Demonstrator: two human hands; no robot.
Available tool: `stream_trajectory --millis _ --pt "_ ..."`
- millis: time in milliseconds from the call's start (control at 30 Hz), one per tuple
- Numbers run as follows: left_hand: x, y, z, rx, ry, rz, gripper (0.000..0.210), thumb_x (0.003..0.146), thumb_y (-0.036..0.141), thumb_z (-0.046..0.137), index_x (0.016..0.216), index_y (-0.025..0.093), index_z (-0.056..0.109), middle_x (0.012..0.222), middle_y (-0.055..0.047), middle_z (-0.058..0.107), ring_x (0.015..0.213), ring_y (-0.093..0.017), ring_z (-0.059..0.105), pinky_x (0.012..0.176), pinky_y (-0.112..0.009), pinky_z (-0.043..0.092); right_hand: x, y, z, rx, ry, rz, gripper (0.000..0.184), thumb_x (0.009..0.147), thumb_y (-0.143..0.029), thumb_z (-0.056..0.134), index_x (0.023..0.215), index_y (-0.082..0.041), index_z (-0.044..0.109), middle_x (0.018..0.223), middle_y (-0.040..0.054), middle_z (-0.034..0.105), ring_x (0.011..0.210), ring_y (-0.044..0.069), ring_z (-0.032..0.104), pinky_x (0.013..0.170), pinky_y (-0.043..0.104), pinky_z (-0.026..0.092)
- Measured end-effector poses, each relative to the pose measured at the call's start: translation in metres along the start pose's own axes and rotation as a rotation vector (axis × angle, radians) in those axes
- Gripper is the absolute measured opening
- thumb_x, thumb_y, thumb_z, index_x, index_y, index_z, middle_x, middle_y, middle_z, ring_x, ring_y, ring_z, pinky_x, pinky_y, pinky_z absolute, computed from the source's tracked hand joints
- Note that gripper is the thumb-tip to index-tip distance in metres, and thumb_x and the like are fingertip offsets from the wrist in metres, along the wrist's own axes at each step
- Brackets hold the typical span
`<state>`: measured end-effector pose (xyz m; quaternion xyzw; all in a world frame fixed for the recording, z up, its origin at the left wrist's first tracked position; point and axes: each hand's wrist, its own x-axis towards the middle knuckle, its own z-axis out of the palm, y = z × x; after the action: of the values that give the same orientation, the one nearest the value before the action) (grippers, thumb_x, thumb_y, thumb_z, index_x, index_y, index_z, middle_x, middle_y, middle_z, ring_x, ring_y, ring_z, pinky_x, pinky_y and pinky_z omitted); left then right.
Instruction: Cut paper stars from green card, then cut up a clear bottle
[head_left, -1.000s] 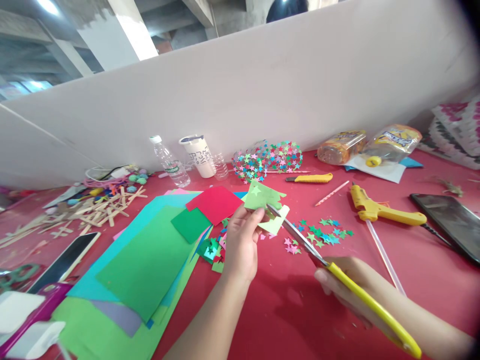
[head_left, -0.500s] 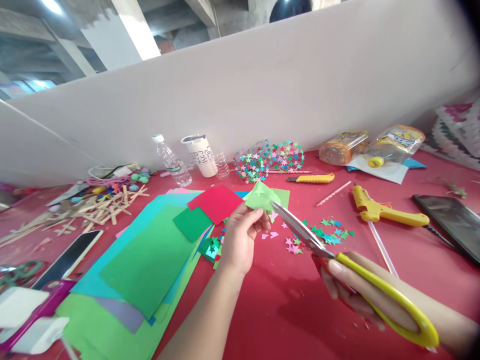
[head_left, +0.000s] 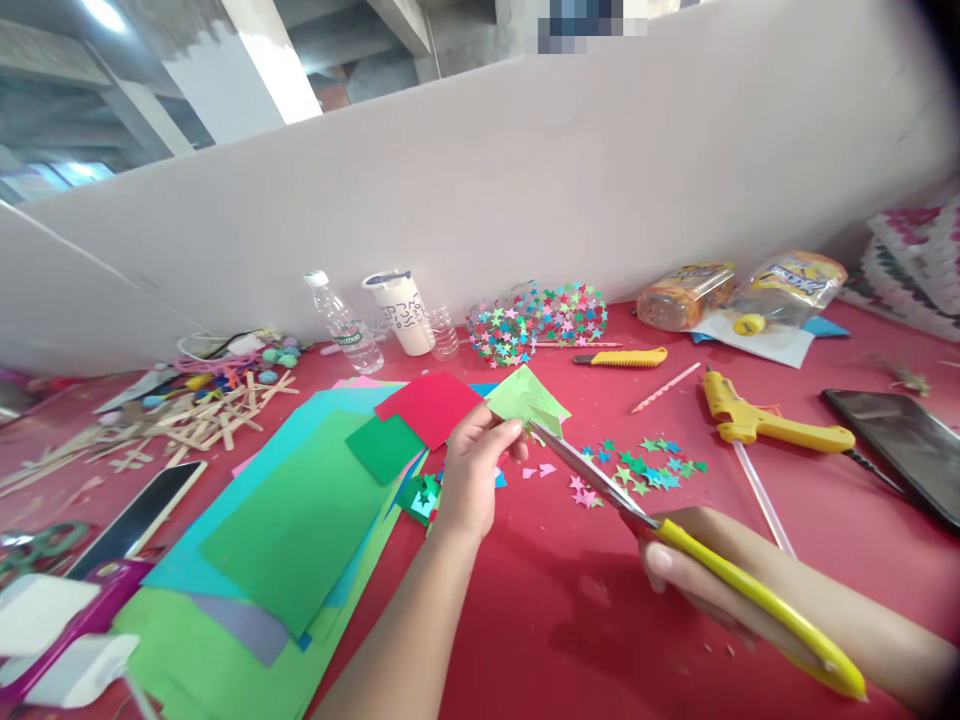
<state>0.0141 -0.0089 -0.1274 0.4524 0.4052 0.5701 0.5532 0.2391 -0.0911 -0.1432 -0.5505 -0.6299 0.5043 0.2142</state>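
Between the thumb and fingers of my left hand (head_left: pixel 478 465) is a light green piece of paper (head_left: pixel 529 395), held up over the table. My right hand (head_left: pixel 697 575) is closed round the yellow handle of a pair of scissors (head_left: pixel 600 475). The scissors' tips meet the lower edge of the green paper, close to my left fingertips. Small cut paper stars (head_left: pixel 652 468) in green, blue and pink lie scattered under and right of the blades. Left of my left hand are a red sheet (head_left: pixel 431 405) and a dark green square (head_left: pixel 385 450).
Large green and blue sheets (head_left: pixel 292 520) are stacked on the red table (head_left: pixel 517 640). Behind stand star-covered clear shapes (head_left: pixel 536 320), a white cup (head_left: pixel 405 315) and a water bottle (head_left: pixel 345 325). On the right lie a yellow cutter knife (head_left: pixel 622 357), a glue gun (head_left: pixel 772 420) and a phone (head_left: pixel 900 445).
The scissors have turned and moved slightly left and down, their tips now nearer my left fingers. The green paper has tilted to a flatter angle. My left hand has shifted a little left.
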Motion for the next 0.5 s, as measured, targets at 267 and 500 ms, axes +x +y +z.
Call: stream_trajectory --millis 267,500 --pt "0.000 -0.003 -0.004 0.096 -0.049 0.037 0.008 0.076 0.022 0.063 0.069 0.017 0.063 0.061 0.001 0.060 0.056 -0.011 0.053 0.058 -0.023 0.040 0.001 0.000 0.001 0.014 -0.001 0.013 0.054 0.076 -0.074 0.051 0.069 -0.020 0.053 0.057 -0.0041 0.042 0.050 0.011 0.039 0.043 0.020 0.035" --pt "0.001 -0.001 -0.007 0.117 -0.143 0.029 0.007 0.075 0.020 0.061 0.073 0.017 0.066 0.059 0.001 0.059 0.055 -0.011 0.051 0.056 -0.023 0.038 0.000 -0.013 -0.002 0.044 -0.138 0.150 0.071 0.070 -0.088 0.034 0.074 -0.019 0.050 0.052 -0.0070 0.039 0.041 0.008 0.038 0.041 0.021 0.036"
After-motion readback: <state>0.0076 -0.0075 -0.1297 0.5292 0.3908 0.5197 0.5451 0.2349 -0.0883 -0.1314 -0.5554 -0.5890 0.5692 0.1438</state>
